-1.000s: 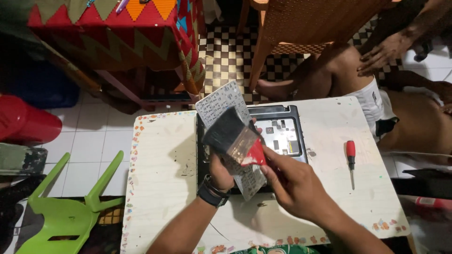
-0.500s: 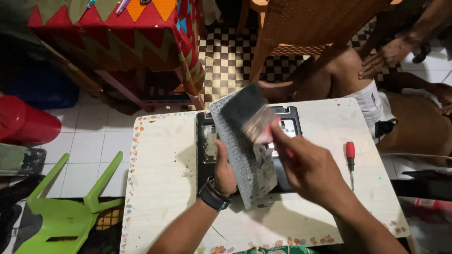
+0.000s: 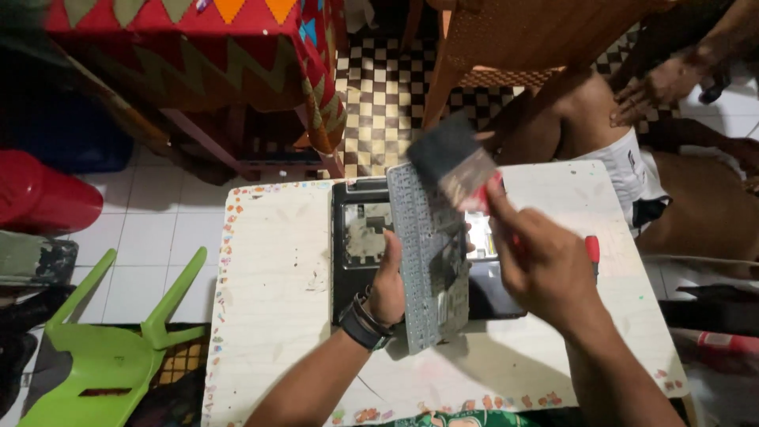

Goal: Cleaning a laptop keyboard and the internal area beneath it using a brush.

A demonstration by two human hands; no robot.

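My left hand [image 3: 389,286] holds a grey laptop keyboard panel [image 3: 427,253] tilted up on its edge over the opened black laptop base [image 3: 357,237], which lies on a small white table [image 3: 273,285]. My right hand [image 3: 541,265] grips a wide paintbrush [image 3: 458,162] with a red handle and dark bristles. The bristles rest at the upper end of the keyboard panel and look blurred. A red-handled screwdriver [image 3: 592,250] lies on the table just right of my right hand.
Another person's legs [image 3: 609,119] and hand [image 3: 664,83] are beyond the table at the upper right. A wooden chair [image 3: 506,47] and a table with a red patterned cloth [image 3: 198,47] stand behind. A green plastic chair [image 3: 111,348] lies at the lower left.
My right hand has swept the brush from the middle of the keyboard panel up toward its far end. My left hand has tilted the panel more upright.
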